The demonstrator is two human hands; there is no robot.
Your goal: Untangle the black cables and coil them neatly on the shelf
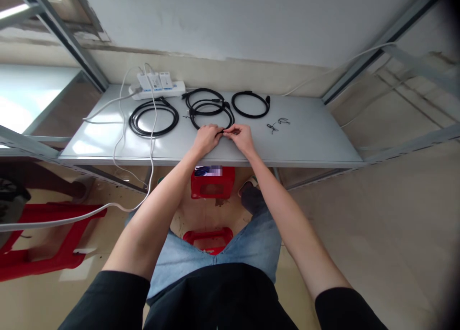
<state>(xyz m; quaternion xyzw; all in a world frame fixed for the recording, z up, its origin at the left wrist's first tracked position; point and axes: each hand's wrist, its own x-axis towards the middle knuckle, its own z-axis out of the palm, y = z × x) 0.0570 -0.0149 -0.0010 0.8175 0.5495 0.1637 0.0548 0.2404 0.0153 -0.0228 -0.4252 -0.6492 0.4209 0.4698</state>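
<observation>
A coiled black cable (pixel 193 122) lies on the grey metal shelf (pixel 305 133) in front of me. At its near edge, my left hand (pixel 207 139) has its fingers closed on the cable. Close beside it, my right hand (pixel 240 136) pinches the same stretch with thumb and fingertips; any small tie between them is too fine to make out. Another black cable coil (pixel 199 91) partly overlaps behind. Separate black coils rest to the left (pixel 133 123) and to the right (pixel 250 115). Thin black twist ties (pixel 272 127) lie right of my hands.
A white power strip (pixel 176 88) with plugged-in white adapters (pixel 165 80) stands at the back left. White cords (pixel 154 143) hang over the front edge. Metal posts (pixel 373 47) frame the shelf. Red stools (pixel 215 188) stand below, and a person's leg (pixel 53 176) shows at left.
</observation>
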